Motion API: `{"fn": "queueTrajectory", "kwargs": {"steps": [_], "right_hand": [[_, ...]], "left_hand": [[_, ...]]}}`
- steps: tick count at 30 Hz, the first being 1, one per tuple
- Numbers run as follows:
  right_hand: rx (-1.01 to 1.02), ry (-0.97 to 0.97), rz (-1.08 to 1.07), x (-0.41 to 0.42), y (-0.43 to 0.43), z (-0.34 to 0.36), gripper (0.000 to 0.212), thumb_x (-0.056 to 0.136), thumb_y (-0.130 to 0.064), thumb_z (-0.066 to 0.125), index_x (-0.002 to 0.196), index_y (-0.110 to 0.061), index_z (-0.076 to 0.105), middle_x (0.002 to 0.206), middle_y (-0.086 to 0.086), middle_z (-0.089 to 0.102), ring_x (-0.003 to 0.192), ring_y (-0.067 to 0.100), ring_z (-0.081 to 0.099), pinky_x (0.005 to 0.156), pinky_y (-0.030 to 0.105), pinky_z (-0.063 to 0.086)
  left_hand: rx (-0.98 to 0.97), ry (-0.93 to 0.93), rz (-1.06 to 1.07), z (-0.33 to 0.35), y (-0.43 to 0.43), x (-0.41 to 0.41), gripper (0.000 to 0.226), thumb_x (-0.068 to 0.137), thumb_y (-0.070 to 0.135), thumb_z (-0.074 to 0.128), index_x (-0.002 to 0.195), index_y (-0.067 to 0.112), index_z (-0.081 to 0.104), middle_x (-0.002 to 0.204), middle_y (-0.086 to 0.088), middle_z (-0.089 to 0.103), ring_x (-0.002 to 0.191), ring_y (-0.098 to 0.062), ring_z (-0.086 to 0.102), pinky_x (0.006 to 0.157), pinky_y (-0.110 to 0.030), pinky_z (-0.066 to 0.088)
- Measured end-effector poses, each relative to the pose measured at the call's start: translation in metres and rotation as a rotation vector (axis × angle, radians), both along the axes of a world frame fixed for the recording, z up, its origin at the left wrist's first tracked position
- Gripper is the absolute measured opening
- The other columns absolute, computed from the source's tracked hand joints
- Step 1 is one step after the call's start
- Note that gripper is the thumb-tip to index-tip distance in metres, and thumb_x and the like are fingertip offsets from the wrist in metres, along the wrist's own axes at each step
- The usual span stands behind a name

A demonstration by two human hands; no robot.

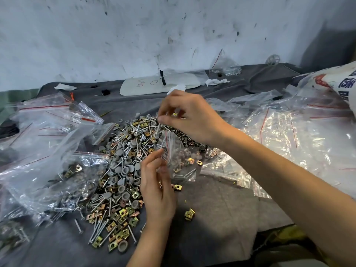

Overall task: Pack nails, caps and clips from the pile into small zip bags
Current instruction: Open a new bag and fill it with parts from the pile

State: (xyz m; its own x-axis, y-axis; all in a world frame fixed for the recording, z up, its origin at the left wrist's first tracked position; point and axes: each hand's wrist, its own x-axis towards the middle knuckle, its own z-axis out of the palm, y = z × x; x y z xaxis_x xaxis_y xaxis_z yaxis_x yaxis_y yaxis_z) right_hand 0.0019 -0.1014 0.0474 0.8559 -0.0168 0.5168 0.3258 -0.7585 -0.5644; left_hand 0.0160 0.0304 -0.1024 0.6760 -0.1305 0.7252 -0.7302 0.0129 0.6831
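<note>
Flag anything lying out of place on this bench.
One brass clip lies alone on the grey cloth, right of the pile; a stray nail lies off its lower left. Nothing else stands out.

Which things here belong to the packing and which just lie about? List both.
Job: pile of nails, caps and clips; zip bag in the left hand; spare bags; filled bags.
Lying about: white board, tissue scraps, printed sack.

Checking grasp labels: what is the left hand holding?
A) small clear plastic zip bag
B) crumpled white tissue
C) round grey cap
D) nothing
A: the left hand pinches the mouth of the small clear plastic zip bag, already partly filled, at the edge of the pile of nails, caps and clips.
</note>
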Motion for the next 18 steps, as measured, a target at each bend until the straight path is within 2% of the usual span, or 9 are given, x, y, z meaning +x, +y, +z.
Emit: {"fn": "queueTrajectory", "kwargs": {"steps": [3,5,10,14,18], "right_hand": [[-0.423,0.13,0.023,-0.001,0.007,0.007,0.011,0.089,-0.026,0.066,0.09,-0.015,0.067,0.105,-0.006,0.053,0.103,0.01,0.045,0.094,0.031,0.041],[-0.497,0.193,0.02,-0.002,0.008,0.004,0.016,0.089,-0.033,0.065,0.092,-0.018,0.067,0.111,-0.008,0.052,0.11,0.01,0.041,0.097,0.035,0.039],[-0.205,0.105,-0.016,-0.001,0.002,-0.001,0.021,0.089,-0.033,0.063,0.099,-0.016,0.068,0.112,-0.003,0.056,0.108,0.011,0.05,0.098,0.032,0.041],[-0.014,0.086,-0.14,0.004,-0.014,-0.011,0.018,0.09,-0.029,0.064,0.097,-0.013,0.068,0.102,-0.002,0.058,0.094,0.011,0.056,0.082,0.024,0.044],[0.117,0.139,-0.209,0.006,-0.028,-0.028,0.018,0.091,-0.027,0.063,0.099,-0.011,0.068,0.098,-0.001,0.06,0.088,0.015,0.059,0.073,0.03,0.052]], "left_hand": [[-0.013,-0.002,-0.003,0.0,0.0,-0.001,0.014,0.099,0.016,0.038,0.104,0.015,0.051,0.123,-0.013,0.056,0.118,-0.021,0.054,0.097,-0.024,0.042],[-0.014,-0.011,0.012,0.0,0.001,-0.002,0.014,0.099,0.015,0.038,0.106,0.016,0.05,0.124,-0.011,0.056,0.119,-0.017,0.053,0.098,-0.025,0.042],[-0.018,0.006,0.013,0.001,0.002,-0.002,0.013,0.099,0.018,0.038,0.105,0.018,0.05,0.124,-0.01,0.056,0.118,-0.024,0.055,0.096,-0.031,0.045],[-0.021,0.034,0.028,0.0,0.001,-0.001,0.011,0.097,0.02,0.041,0.102,0.021,0.051,0.123,-0.006,0.057,0.119,-0.017,0.054,0.098,-0.03,0.044],[-0.048,0.046,0.015,-0.001,0.001,0.0,0.013,0.096,0.02,0.041,0.103,0.023,0.051,0.124,-0.002,0.056,0.119,-0.017,0.054,0.098,-0.032,0.043]]}}
